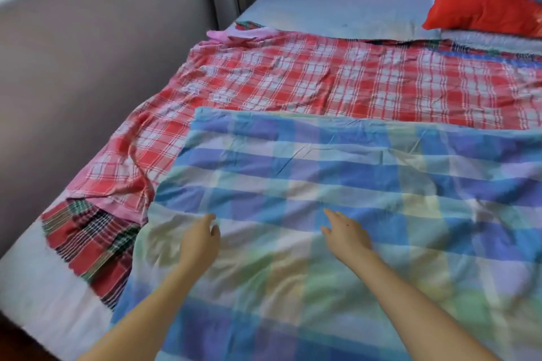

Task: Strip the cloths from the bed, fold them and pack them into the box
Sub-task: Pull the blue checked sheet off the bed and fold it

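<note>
- Head view: the blue checked cloth (337, 184) is spread flat over the near part of the bed (322, 9), partly covering the red checked cloth (293, 82). A dark tartan cloth (85, 240) is seen at the near left edge.
- The left hand (202, 239) and right hand (346, 233) are held apart with fingers extended on or just above the blue checked cloth. Nothing is gripped.
- No folded cloth or box is seen. The task is judged barely begun, with stripping, folding and packing all outstanding.

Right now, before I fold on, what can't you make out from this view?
Box: nowhere in the head view.
Blue checked cloth: right and near edges cut off by the frame.
Dark plaid cloth: mostly hidden under the red checked cloth and the blue one.
Pillows: cut off at the right edge.
</note>
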The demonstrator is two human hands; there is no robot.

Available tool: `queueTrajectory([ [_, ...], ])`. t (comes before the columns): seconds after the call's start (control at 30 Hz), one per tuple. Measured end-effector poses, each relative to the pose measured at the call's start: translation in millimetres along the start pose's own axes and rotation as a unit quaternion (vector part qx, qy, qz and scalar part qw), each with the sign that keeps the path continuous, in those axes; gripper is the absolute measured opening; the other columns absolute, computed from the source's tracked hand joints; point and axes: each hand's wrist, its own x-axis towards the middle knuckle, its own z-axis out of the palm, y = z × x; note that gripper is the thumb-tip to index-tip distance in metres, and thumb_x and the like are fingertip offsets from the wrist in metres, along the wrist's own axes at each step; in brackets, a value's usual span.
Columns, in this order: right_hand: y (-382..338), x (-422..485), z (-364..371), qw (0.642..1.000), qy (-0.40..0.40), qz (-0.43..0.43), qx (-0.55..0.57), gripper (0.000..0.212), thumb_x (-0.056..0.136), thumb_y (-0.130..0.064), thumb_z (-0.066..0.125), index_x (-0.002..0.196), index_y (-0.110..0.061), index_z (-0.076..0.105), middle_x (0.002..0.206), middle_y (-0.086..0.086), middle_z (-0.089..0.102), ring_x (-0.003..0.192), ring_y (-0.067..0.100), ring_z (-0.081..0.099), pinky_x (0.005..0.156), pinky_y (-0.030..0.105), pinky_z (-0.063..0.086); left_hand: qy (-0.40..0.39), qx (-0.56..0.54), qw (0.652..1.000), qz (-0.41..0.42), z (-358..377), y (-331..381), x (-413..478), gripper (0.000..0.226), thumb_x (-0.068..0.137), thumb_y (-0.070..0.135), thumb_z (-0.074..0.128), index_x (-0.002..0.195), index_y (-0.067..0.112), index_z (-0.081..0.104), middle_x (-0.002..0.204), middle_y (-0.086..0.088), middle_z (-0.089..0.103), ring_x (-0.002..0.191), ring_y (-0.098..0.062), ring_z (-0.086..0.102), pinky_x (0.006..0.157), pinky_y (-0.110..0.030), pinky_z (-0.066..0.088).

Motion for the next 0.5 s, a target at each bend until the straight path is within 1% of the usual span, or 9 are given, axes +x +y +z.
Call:
queueTrajectory([
  [0.03, -17, 12, 3, 1.0, -0.008, 0.006, 0.0, 0.048, 0.1, -0.031, 0.039, 0.146, -0.019, 0.03, 0.147, 0.008, 0.038, 0.132, 0.026, 0.041, 0.103, 0.037, 0.038, 0.013, 0.002, 1.0, 0.011, -8, -12, 19, 0.031, 0.095, 0.01, 0.047, 0.124, 0.004, 0.056, 0.121, -0.019, 0.061, 0.112, -0.037, 0.055, 0.086, -0.038, 0.041],
  [0.1, -40, 29, 7, 1.0, -0.019, 0.009, -0.006, 0.046, 0.1, -0.031, 0.039, 0.144, -0.02, 0.031, 0.146, 0.007, 0.04, 0.129, 0.027, 0.044, 0.101, 0.036, 0.039, 0.025, 0.01, 0.999, 0.02, -21, -29, 53, 0.017, 0.092, 0.006, 0.047, 0.094, 0.004, 0.063, 0.101, -0.021, 0.065, 0.095, -0.039, 0.059, 0.07, -0.038, 0.04],
  [0.13, -50, 40, 7, 1.0, -0.021, 0.01, -0.013, 0.046, 0.1, -0.031, 0.039, 0.144, -0.021, 0.031, 0.146, 0.006, 0.039, 0.129, 0.027, 0.044, 0.1, 0.035, 0.039, 0.033, 0.012, 0.999, 0.016, -27, -37, 72, 0.017, 0.09, 0.004, 0.047, 0.079, 0.005, 0.059, 0.091, -0.021, 0.064, 0.086, -0.038, 0.058, 0.065, -0.037, 0.037],
  [0.17, -59, 53, 8, 0.999, -0.022, 0.011, -0.024, 0.047, 0.1, -0.031, 0.039, 0.145, -0.022, 0.03, 0.146, 0.005, 0.038, 0.13, 0.026, 0.043, 0.1, 0.034, 0.039, 0.048, 0.013, 0.999, 0.014, -31, -42, 92, 0.019, 0.088, 0.002, 0.047, 0.071, 0.006, 0.053, 0.084, -0.021, 0.063, 0.08, -0.038, 0.057, 0.063, -0.038, 0.036],
  [0.23, -63, 78, 6, 0.998, -0.025, 0.017, -0.055, 0.05, 0.1, -0.032, 0.039, 0.147, -0.024, 0.025, 0.15, 0.004, 0.032, 0.133, 0.026, 0.037, 0.102, 0.033, 0.038, 0.073, 0.015, 0.997, 0.013, -37, -47, 123, 0.021, 0.084, -0.002, 0.048, 0.064, 0.004, 0.051, 0.075, -0.021, 0.06, 0.074, -0.037, 0.055, 0.063, -0.041, 0.037],
  [0.3, -65, 111, 2, 0.996, -0.035, 0.043, -0.075, 0.057, 0.099, -0.034, 0.042, 0.149, -0.027, 0.018, 0.155, 0.004, 0.021, 0.138, 0.029, 0.028, 0.107, 0.036, 0.034, 0.099, 0.011, 0.995, 0.024, -41, -49, 156, 0.022, 0.082, -0.004, 0.05, 0.061, 0.0, 0.052, 0.071, -0.022, 0.058, 0.071, -0.038, 0.054, 0.062, -0.039, 0.034],
  [0.4, -69, 163, -11, 0.991, -0.029, 0.078, -0.101, 0.072, 0.094, -0.041, 0.051, 0.151, -0.034, 0.007, 0.159, 0.005, 0.007, 0.143, 0.034, 0.014, 0.109, 0.043, 0.032, 0.122, -0.012, 0.992, 0.028, -47, -46, 202, 0.031, 0.081, -0.004, 0.049, 0.053, 0.007, 0.042, 0.066, -0.02, 0.053, 0.063, -0.033, 0.046, 0.059, -0.037, 0.027],
  [0.43, -69, 179, -15, 0.99, -0.026, 0.081, -0.111, 0.079, 0.09, -0.045, 0.056, 0.15, -0.036, 0.005, 0.159, 0.004, 0.005, 0.144, 0.034, 0.012, 0.109, 0.044, 0.032, 0.128, -0.017, 0.991, 0.026, -50, -42, 217, 0.03, 0.081, -0.004, 0.049, 0.053, 0.007, 0.044, 0.068, -0.021, 0.054, 0.063, -0.032, 0.045, 0.059, -0.038, 0.027],
  [0.5, -69, 209, -19, 0.986, -0.045, 0.079, -0.138, 0.091, 0.082, -0.049, 0.065, 0.149, -0.04, 0.005, 0.159, 0.003, 0.002, 0.144, 0.033, 0.01, 0.108, 0.046, 0.034, 0.134, -0.019, 0.99, 0.027, -53, -33, 246, 0.025, 0.083, -0.002, 0.049, 0.06, -0.003, 0.054, 0.073, -0.027, 0.058, 0.067, -0.037, 0.05, 0.062, -0.04, 0.032],
])
